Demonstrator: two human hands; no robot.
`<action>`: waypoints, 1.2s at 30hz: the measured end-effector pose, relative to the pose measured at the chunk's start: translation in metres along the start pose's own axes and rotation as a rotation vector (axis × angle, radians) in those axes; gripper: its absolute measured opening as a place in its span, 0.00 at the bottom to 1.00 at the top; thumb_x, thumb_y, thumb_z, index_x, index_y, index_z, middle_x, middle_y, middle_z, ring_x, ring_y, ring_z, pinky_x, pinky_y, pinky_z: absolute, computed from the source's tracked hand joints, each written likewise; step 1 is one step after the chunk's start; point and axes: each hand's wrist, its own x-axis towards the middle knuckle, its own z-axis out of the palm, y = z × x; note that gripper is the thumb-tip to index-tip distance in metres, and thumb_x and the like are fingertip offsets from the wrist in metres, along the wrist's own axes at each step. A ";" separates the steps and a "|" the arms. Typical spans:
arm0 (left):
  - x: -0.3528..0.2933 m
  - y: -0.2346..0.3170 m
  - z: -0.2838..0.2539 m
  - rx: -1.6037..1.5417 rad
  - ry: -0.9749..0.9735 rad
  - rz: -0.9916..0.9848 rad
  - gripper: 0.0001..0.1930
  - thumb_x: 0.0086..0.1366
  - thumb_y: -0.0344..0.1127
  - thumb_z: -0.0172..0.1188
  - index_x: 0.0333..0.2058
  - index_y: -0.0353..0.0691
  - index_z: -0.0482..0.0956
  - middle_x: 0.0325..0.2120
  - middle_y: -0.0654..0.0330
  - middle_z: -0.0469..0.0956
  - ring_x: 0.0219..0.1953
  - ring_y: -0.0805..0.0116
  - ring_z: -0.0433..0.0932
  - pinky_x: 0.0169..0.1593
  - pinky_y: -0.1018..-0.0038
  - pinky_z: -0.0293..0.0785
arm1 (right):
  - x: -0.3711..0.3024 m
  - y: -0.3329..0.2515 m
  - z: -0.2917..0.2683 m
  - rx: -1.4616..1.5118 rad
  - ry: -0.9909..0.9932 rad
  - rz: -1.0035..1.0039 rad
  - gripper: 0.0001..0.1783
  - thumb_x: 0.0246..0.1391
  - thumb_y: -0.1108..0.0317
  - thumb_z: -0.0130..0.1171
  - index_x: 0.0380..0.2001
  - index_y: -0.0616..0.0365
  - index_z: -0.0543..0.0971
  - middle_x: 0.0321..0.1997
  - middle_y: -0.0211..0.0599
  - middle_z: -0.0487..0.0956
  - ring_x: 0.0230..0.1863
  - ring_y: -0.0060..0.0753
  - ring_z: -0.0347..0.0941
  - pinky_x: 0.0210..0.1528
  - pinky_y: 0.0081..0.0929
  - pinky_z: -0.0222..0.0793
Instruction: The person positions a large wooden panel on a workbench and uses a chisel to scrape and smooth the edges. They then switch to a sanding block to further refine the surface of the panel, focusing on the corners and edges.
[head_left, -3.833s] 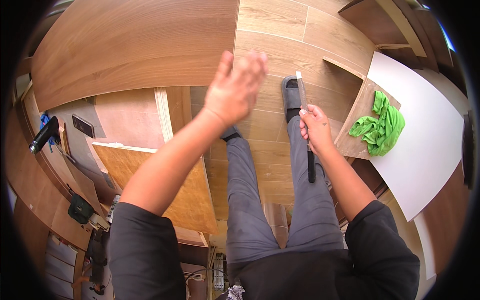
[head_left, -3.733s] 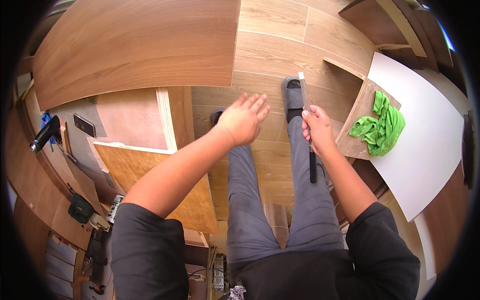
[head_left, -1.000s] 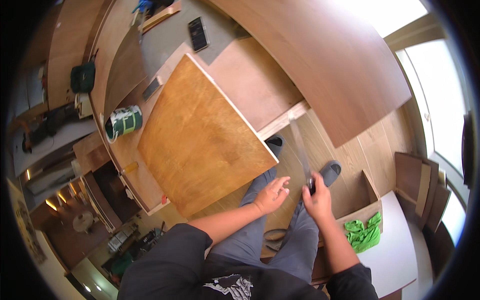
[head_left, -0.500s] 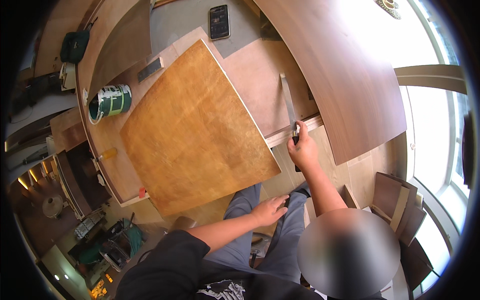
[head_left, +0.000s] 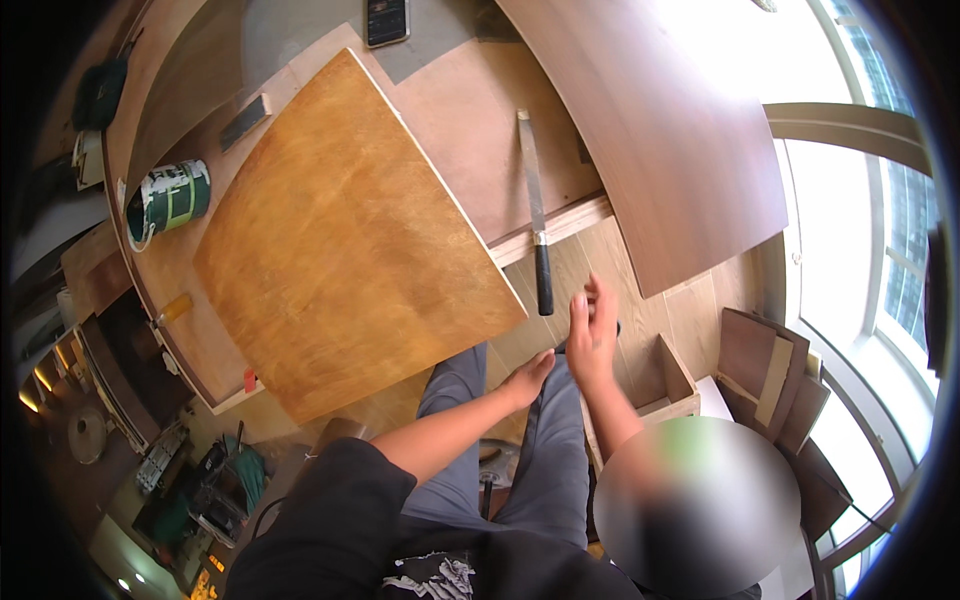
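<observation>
A long flat file [head_left: 534,190] with a black handle lies on the workbench, its blade over the bare wood and its handle jutting past the front edge. My right hand [head_left: 592,335] is just off the handle's near end, empty, with its fingers apart. Over my thigh is my left hand [head_left: 528,382], fingers stretched out and nothing visible in it. To the left of the file, a yellow-brown wooden board [head_left: 360,250] lies on the bench and overhangs its front edge near my knees.
A large brown panel [head_left: 690,190] covers the bench's right side. Left of the board are a green bucket [head_left: 185,198], a dark-faced block [head_left: 245,121] and a yellow-handled tool [head_left: 175,309]. A phone [head_left: 387,22] lies farther back. An open wooden box [head_left: 672,382] and board offcuts [head_left: 750,365] stand at right.
My right hand has let go of the file and drawn back toward me; the file now rests on the bench edge. My left hand has tilted over my thigh. The whole view has shifted.
</observation>
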 end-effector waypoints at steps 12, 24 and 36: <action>0.032 0.064 0.085 -0.291 -0.121 0.080 0.44 0.71 0.70 0.35 0.73 0.41 0.47 0.74 0.54 0.50 0.76 0.61 0.44 0.74 0.60 0.38 | -0.087 0.133 -0.052 0.801 0.069 0.927 0.42 0.70 0.35 0.30 0.74 0.55 0.55 0.78 0.45 0.52 0.79 0.41 0.45 0.76 0.39 0.42; 0.031 0.139 0.032 -0.120 -0.043 0.149 0.15 0.75 0.36 0.47 0.46 0.35 0.82 0.45 0.60 0.83 0.45 0.69 0.81 0.48 0.72 0.74 | -0.125 0.214 -0.084 -0.223 -0.332 0.577 0.31 0.66 0.47 0.48 0.65 0.53 0.68 0.40 0.44 0.83 0.40 0.50 0.78 0.52 0.39 0.69; 0.159 0.306 -0.090 0.234 0.590 0.251 0.36 0.65 0.28 0.55 0.70 0.33 0.54 0.42 0.51 0.80 0.26 0.72 0.80 0.23 0.79 0.73 | -0.134 0.215 -0.096 0.046 -0.150 0.638 0.32 0.55 0.64 0.67 0.62 0.56 0.72 0.33 0.35 0.78 0.37 0.30 0.75 0.45 0.29 0.72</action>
